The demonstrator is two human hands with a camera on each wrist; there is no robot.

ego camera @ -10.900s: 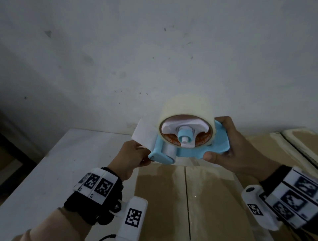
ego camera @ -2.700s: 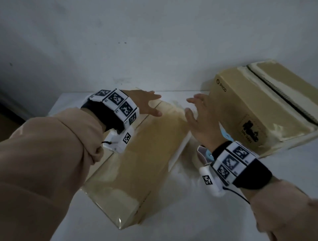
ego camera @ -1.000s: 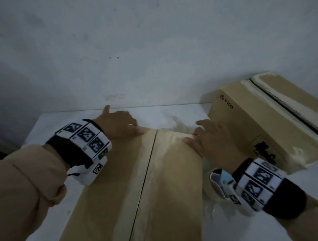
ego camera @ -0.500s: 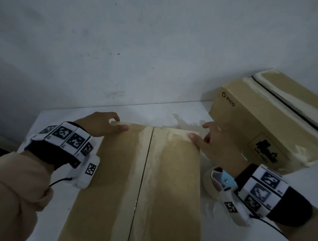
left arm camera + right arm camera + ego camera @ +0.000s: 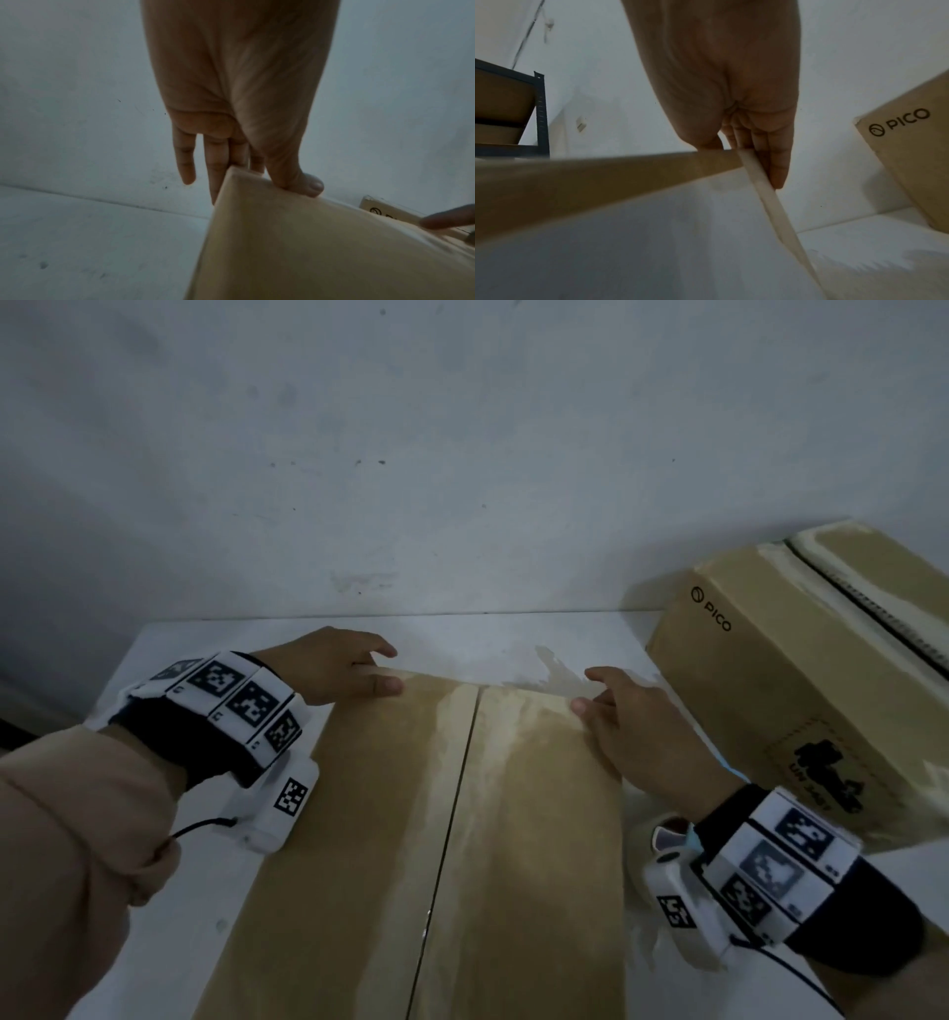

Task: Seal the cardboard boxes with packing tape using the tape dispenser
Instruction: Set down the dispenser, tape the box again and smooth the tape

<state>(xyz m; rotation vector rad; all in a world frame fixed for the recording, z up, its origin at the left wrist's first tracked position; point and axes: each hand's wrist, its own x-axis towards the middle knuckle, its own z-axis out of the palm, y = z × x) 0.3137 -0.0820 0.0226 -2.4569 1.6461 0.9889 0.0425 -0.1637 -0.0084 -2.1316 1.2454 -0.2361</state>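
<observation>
A brown cardboard box [image 5: 385,814] lies lengthwise in front of me on the white table [image 5: 169,649], its two top flaps meeting at a dark middle seam [image 5: 452,814]. My left hand [image 5: 334,670] holds the far left corner, thumb on top and fingers down the far side; the left wrist view shows the same grip [image 5: 257,182] on the box [image 5: 308,253]. My right hand [image 5: 606,706] holds the far right corner the same way [image 5: 741,160]. The blue tape dispenser [image 5: 670,837] rests on the table to the right of the box, mostly hidden under my right wrist.
A second cardboard box [image 5: 780,690] marked PICO stands tilted at the right, close to my right hand, and shows in the right wrist view [image 5: 911,152]. A white wall runs just behind the table. A dark metal shelf rack [image 5: 539,113] stands off to the left.
The dispenser has left my hands and lies beside the box. The box was turned from skewed to square in front of me, and both hands slid outward to its far corners.
</observation>
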